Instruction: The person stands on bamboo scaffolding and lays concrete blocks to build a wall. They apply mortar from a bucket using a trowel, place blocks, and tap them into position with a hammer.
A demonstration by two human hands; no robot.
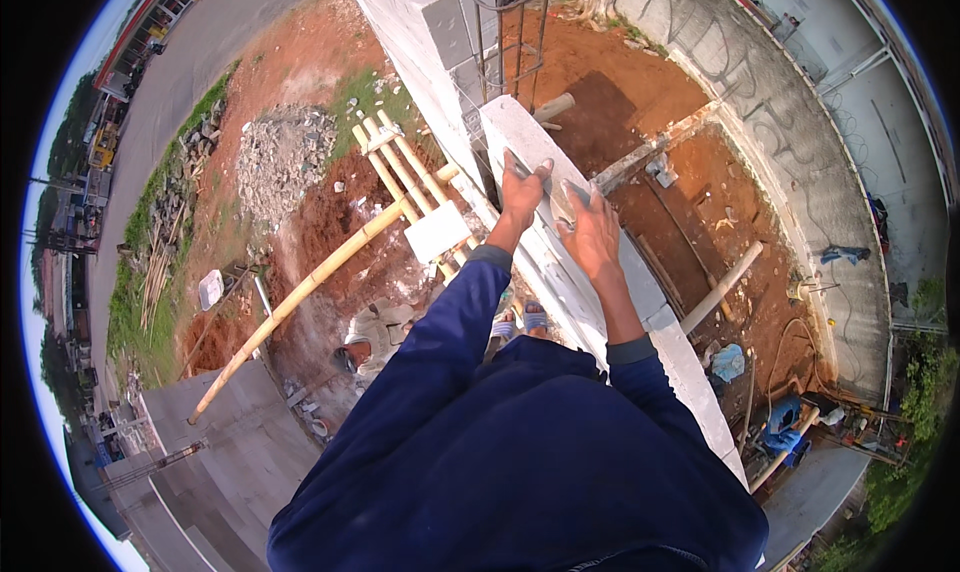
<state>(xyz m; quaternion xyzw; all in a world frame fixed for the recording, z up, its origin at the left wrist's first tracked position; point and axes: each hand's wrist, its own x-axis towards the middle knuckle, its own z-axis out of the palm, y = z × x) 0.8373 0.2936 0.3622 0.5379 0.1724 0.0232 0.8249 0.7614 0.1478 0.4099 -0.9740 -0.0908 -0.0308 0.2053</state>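
I look down from high up along a wall of white blocks [640,292]. My left hand [522,197] lies on the top block [510,132], fingers spread toward its left edge. My right hand [593,237] is just beside it on the same wall top and grips a flat grey tool, seemingly a trowel [562,205], whose blade lies between the two hands. Both forearms are in dark blue sleeves.
A rebar cage [510,32] rises from the wall just beyond the top block. Bamboo scaffold poles [300,292] cross on the left, with a rubble pile [280,152] behind. Another person [355,354] stands far below. Red soil [700,202] and a pale pipe [722,287] lie on the right.
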